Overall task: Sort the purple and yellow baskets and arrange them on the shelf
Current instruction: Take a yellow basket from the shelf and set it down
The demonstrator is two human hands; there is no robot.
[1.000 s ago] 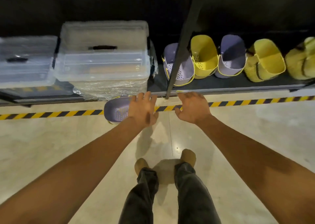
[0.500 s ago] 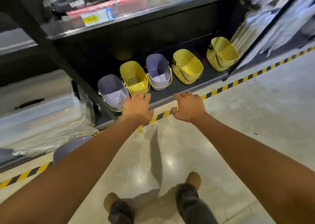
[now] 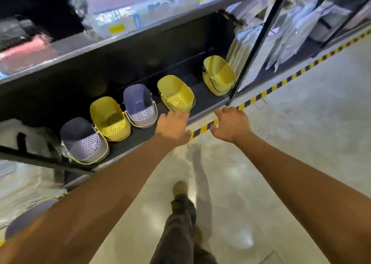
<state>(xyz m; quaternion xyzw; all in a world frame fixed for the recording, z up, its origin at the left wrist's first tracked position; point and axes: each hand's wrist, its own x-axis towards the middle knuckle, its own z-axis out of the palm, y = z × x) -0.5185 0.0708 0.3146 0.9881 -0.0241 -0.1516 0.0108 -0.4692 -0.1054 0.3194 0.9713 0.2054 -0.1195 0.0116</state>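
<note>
Both arms reach forward toward the low shelf (image 3: 202,100), and neither hand holds anything. The left hand (image 3: 173,127) is palm down with its fingers straight and slightly spread, hovering over the shelf's near edge. Its fingertips lie just at the near wall of the middle yellow basket (image 3: 175,94); whether they touch it cannot be told. The right hand (image 3: 230,124) is to its right, also palm down, with its fingers loosely extended and the thumb spread to the side. It is over the shelf edge and the striped floor tape (image 3: 202,128) and touches no basket.

Five baskets stand in a row on the shelf, open mouths tipped toward the viewer. From left to right they are the left purple basket (image 3: 84,141), the left yellow basket (image 3: 110,119), the middle purple basket (image 3: 140,107), the middle yellow basket, and, apart from these at the far right end, the right yellow basket (image 3: 218,75). A further purple basket (image 3: 26,217) lies on the floor at the near left, partly hidden behind the left forearm. The upper shelf (image 3: 140,32) carries wrapped goods, which are blurred.
</note>
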